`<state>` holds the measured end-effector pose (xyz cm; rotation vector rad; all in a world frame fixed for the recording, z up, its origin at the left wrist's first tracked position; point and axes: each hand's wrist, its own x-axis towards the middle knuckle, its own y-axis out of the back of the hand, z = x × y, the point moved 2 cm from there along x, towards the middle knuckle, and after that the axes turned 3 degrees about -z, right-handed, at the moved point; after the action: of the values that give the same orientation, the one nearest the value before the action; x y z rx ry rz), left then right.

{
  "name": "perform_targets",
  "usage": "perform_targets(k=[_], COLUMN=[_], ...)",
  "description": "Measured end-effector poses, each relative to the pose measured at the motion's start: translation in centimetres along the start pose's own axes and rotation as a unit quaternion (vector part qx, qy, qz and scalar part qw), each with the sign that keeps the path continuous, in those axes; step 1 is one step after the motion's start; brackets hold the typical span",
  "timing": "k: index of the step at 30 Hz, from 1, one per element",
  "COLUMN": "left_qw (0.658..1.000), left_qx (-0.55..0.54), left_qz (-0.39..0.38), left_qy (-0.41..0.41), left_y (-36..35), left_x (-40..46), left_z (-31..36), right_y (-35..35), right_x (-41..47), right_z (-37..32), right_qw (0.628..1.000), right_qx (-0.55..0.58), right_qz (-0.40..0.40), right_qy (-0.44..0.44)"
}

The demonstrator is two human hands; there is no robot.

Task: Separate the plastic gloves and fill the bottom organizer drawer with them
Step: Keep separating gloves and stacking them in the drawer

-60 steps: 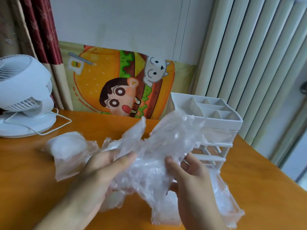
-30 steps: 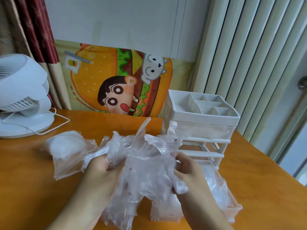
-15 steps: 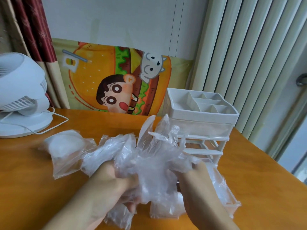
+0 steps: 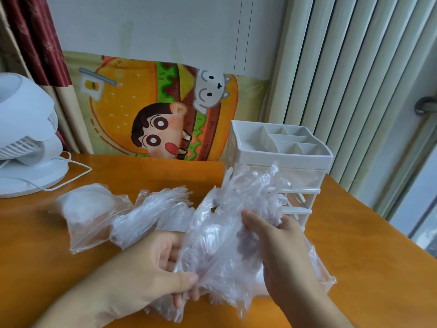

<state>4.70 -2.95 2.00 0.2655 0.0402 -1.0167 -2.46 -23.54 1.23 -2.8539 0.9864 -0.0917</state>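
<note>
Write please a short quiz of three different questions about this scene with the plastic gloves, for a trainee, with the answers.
1. True or false: both hands hold the bunch of plastic gloves.
2. Where does the white fan stand? A) left on the table B) on the organizer C) on the floor
3. Fill in: the left hand pinches the bunch between ____ and fingers.

Key: 1 true, the right hand grips it too; 2 A; 3 thumb.

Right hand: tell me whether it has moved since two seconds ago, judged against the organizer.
Yes. The right hand has risen toward the organizer, and its thumb now pinches the gloves level with the lower shelves.
</note>
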Motion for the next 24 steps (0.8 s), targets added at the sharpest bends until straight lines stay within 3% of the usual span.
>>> perform_targets(k=[3,5,8,17,22,24], left_qw=[0.997,0.988,0.968,0.950,0.906,0.898], left_qx=[-0.074,-0.113,-0.072,-0.096,-0.048,-0.067], left_qz=[-0.012,0.101,0.238,0.294,0.407,0.416], left_qy=[0.003,0.034,0.028,-0.046,-0.109,-0.126], left_y=[0.1,0.0,-0.4,-0.8,-0.4,-0.1], left_x=[-0.1,0.4,0.9,1.1,0.5,0.5], left_z=[-0.2,-0.9,-1.4,-0.3,0.0,0.2], right_y=[0.0,-0.4,-1.0,-1.4,-1.9,-2.0], right_x=[-0.2,-0.7,-1.0,-1.1,-1.5,-1.5], right_z=[-0.4,-0.5,-0.3,0.3,0.3,0.6], right_qw=[1.000,0.999,0.995,0.978,0.962,0.960], right_qx=[-0.018,-0.034,-0.071,-0.114,-0.128,-0.142], right_qz=[-0.009,-0.026,-0.064,-0.176,-0.238,-0.241], right_qy=[0.013,0.017,0.018,0.014,-0.034,-0.020])
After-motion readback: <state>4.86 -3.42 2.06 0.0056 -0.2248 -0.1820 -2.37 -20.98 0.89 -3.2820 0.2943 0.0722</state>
